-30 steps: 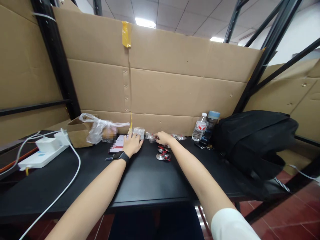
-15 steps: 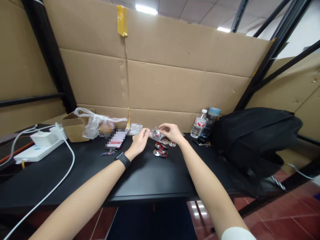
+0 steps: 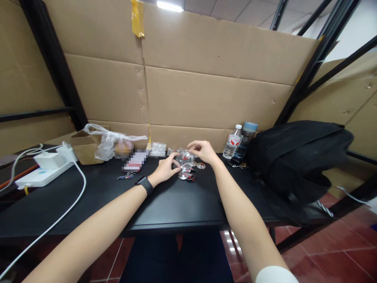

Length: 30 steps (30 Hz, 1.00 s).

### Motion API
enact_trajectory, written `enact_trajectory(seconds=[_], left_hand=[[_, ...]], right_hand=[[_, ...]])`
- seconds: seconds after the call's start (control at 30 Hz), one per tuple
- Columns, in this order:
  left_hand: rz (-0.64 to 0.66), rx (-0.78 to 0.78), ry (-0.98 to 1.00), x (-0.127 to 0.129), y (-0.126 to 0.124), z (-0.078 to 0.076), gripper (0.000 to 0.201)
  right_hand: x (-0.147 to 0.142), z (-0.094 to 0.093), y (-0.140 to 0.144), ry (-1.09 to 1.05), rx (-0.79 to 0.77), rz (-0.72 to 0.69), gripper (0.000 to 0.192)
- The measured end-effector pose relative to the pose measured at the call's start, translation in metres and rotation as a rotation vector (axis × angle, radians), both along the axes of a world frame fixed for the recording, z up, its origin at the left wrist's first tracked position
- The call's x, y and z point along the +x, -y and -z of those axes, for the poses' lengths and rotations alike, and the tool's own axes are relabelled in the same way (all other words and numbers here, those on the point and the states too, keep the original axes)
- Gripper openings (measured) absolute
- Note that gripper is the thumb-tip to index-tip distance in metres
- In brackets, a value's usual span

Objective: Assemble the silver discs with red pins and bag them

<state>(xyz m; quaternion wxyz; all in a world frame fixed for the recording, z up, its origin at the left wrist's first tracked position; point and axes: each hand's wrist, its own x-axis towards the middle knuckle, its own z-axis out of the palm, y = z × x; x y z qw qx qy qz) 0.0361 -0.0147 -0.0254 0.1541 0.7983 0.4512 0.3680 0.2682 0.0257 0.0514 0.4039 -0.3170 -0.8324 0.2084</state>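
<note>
My right hand (image 3: 204, 151) pinches the upper edge of a small clear plastic bag (image 3: 186, 157). Something shiny with red on it shows in the bag. At the bag's left side, my left hand (image 3: 165, 168), with a dark watch on its wrist, holds it with curved thumb and fingers; the exact contact is hard to see. Small silver discs with red loops, which look like finger cymbals (image 3: 183, 177), lie on the black table just under the bag. Another finger cymbal (image 3: 201, 166) rests below my right hand. The bag partly covers the others.
Small clear packets (image 3: 158, 149) lie at the back, beside a phone (image 3: 136, 160). To the left are a tied plastic bag (image 3: 110, 147), a cardboard box (image 3: 86, 149) and a white power strip (image 3: 44, 175). Bottles (image 3: 232, 145) and a black backpack (image 3: 300, 161) stand right.
The clear bag has turned more upright and come lower, over the finger cymbals. My left hand has moved down a little, its thumb and fingers further apart. My right hand keeps its pinch.
</note>
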Motion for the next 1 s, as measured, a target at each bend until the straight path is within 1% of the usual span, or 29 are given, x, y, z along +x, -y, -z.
enact_trajectory(seconds=[0.1,0.23,0.3,0.4,0.53,0.6,0.8,0.93,1.0], left_hand=[[-0.016,0.016,0.004,0.0,-0.003,0.003,0.06],[-0.004,0.011,0.022,0.001,-0.003,0.004,0.061],[-0.01,0.002,0.028,0.001,-0.003,0.004,0.062],[-0.004,-0.004,0.004,0.001,-0.003,0.005,0.064],[0.016,-0.003,-0.004,0.0,-0.004,0.006,0.062],[0.011,0.001,-0.007,0.0,-0.003,0.005,0.062],[-0.05,0.009,-0.047,0.0,-0.002,0.003,0.066],[-0.077,0.037,-0.101,-0.002,-0.003,0.004,0.072],[-0.105,0.085,-0.126,-0.002,-0.002,0.003,0.072]], right_hand=[[0.0,0.0,-0.001,-0.027,0.023,0.036,0.015],[-0.001,-0.002,0.0,-0.046,0.063,0.058,0.013],[-0.001,-0.004,0.002,-0.037,0.056,0.034,0.015],[0.0,-0.008,0.006,0.034,0.052,-0.015,0.015],[0.002,-0.008,0.006,-0.003,0.101,0.073,0.012],[0.003,-0.007,0.004,-0.009,0.104,0.092,0.011],[0.004,-0.002,-0.003,-0.1,0.078,0.117,0.017],[0.006,0.001,-0.009,-0.201,0.086,0.199,0.019],[0.008,0.002,-0.012,-0.269,0.095,0.241,0.021]])
